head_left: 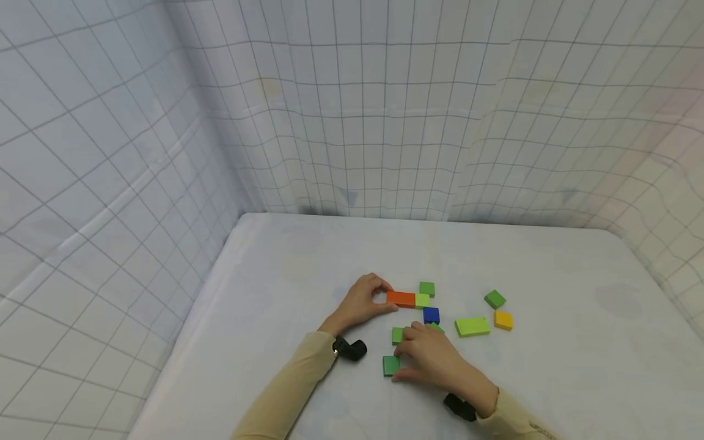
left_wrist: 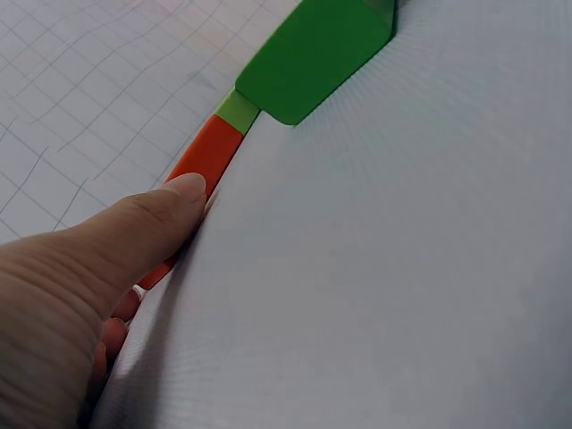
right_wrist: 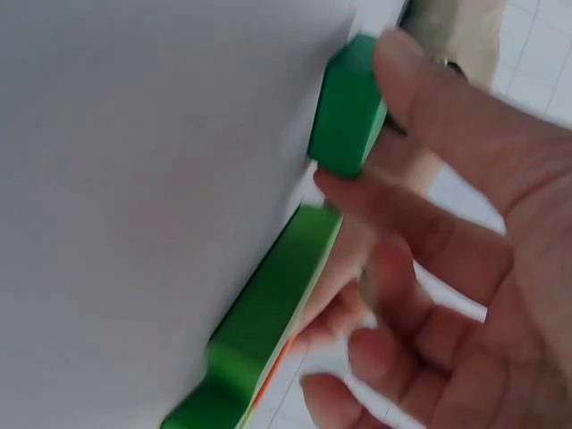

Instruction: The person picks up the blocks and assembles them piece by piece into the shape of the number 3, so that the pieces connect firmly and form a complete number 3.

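My left hand [head_left: 361, 303] pinches an orange-red rectangular block [head_left: 401, 299] between thumb and fingers. Its thumb lies along the block's near side in the left wrist view. Touching the block's right end is a small yellow-green block [head_left: 422, 300]. Closer to the body, my right hand [head_left: 431, 357] holds a small green block [head_left: 391, 366] at its edges with thumb and index finger; the right wrist view shows this green block [right_wrist: 347, 112] between the two tips. Another green block [head_left: 397, 336] lies just beyond it, partly covered by the right fingers.
A blue block [head_left: 431, 315] and a green block [head_left: 426, 288] lie near the yellow-green one. Further right are a lime rectangular block [head_left: 472, 327], a yellow-orange block [head_left: 503, 320] and a tilted green block [head_left: 495, 299]. Gridded cloth [head_left: 352, 122] hangs behind the white table [head_left: 286, 256].
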Tool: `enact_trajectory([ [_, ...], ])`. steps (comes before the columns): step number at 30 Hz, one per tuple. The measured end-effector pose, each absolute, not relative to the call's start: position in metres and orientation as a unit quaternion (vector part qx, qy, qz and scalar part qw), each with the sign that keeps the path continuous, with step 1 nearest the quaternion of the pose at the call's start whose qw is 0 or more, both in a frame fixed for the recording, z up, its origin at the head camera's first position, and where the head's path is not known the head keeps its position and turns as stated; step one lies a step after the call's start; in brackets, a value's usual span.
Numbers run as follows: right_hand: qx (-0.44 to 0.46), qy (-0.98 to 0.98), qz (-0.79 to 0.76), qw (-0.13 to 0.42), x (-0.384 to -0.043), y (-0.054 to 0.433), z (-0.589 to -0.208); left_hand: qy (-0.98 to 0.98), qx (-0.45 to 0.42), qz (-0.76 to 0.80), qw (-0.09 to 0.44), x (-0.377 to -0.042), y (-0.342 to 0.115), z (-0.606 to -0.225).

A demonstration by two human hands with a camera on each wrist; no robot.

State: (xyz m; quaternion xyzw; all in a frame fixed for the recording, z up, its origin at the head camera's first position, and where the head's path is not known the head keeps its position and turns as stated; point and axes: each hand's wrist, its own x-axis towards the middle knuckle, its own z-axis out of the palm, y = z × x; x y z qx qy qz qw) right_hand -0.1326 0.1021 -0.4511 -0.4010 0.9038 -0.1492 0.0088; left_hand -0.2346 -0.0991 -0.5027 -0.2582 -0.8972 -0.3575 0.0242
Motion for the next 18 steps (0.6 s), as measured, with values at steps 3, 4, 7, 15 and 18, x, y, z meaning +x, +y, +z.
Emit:
enact_trajectory([
  [3, -0.393, 0.909, -0.135, -0.025, -0.133, 0.091, -0.453, -0.897, -0.258, -0.358, 0.026, -0.234, -0.099, -0.501],
  [4, -0.388, 0.911, -0.133, -0.034, -0.134, 0.089, -0.454, -0.897, -0.258, -0.358, 0.026, -0.234, -0.099, -0.501],
  [7, -0.373, 0.916, -0.136, -0.052, -0.134, 0.083, -0.456, -0.898, -0.256, -0.358, 0.025, -0.233, -0.098, -0.501],
  [15, -0.336, 0.927, -0.152, -0.067, -0.138, 0.075, -0.457, -0.897, -0.26, -0.357, 0.029, -0.233, -0.098, -0.5],
  [18, -0.332, 0.928, -0.157, -0.068, -0.141, 0.074, -0.457, -0.899, -0.26, -0.352, 0.029, -0.233, -0.099, -0.501],
])
